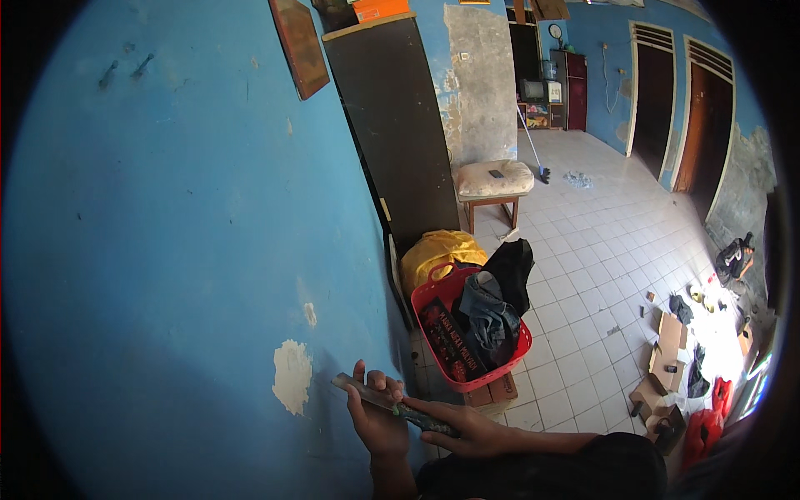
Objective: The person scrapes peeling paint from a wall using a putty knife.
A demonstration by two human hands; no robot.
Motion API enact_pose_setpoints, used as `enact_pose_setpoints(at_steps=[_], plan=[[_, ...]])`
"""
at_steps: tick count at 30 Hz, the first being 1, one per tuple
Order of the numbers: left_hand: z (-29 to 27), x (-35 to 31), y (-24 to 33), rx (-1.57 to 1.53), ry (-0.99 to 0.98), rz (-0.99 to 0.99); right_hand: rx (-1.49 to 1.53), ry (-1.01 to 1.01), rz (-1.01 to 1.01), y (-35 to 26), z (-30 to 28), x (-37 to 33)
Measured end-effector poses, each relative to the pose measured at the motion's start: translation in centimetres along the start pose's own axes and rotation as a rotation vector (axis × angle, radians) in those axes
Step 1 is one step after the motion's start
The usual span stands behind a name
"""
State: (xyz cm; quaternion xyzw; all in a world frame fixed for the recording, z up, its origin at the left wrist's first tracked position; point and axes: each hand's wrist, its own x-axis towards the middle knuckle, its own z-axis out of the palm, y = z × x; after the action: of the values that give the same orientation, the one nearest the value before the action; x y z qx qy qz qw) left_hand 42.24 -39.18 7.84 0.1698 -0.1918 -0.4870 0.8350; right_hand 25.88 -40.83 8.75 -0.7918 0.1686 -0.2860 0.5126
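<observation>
In front of the blue wall, both my hands are on a long, flat grey strip (364,394) with a darker lower end and a small greenish spot near its middle. Its exact kind I cannot make out. My left hand (382,427) is closed around the upper part, fingers curled and thumb raised along the edge. Over the lower, darker part lies my right hand (471,427), gripping with the index finger stretched along the strip and the thumb below. Just left of the strip's pale tip, a bare white patch (292,377) shows in the wall paint.
Ahead stands a red laundry basket (475,385) of clothes, with a yellow cloth bundle (437,250) behind. A tall dark cabinet (387,117) and a cushioned stool (493,182) are farther off. Open cardboard (669,346) and red bags (704,437) lie at right; a person (735,258) sits beyond.
</observation>
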Motion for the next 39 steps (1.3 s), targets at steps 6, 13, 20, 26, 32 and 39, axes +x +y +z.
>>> enact_pose_setpoints(at_steps=[6, 13, 20, 26, 32, 39], plan=[[0.2, 0.1, -0.1, 0.177, 0.008, 0.02, 0.047, 0.032, 0.003, 0.4, 0.6, 0.8], [-0.2, 0.5, 0.0, 0.271, 0.079, 0.03, 0.13, 0.026, -0.011, 0.9, 0.7, 1.7], [-1.1, 1.3, 0.3, 0.203, 0.032, 0.014, 0.111, -0.025, 0.074, 0.0, 0.5, 2.0], [-0.9, 2.7, 1.1, 0.237, 0.014, -0.008, 0.166, 0.031, 0.029, -0.1, 1.0, 3.1], [-0.1, 3.0, 1.4, 0.301, -0.003, 0.041, 0.178, 0.125, -0.1, 0.3, 2.1, 4.6], [-0.3, 2.4, 2.2, 0.366, 0.002, -0.037, 0.159, 0.13, -0.105, 0.1, 2.3, 6.2]])
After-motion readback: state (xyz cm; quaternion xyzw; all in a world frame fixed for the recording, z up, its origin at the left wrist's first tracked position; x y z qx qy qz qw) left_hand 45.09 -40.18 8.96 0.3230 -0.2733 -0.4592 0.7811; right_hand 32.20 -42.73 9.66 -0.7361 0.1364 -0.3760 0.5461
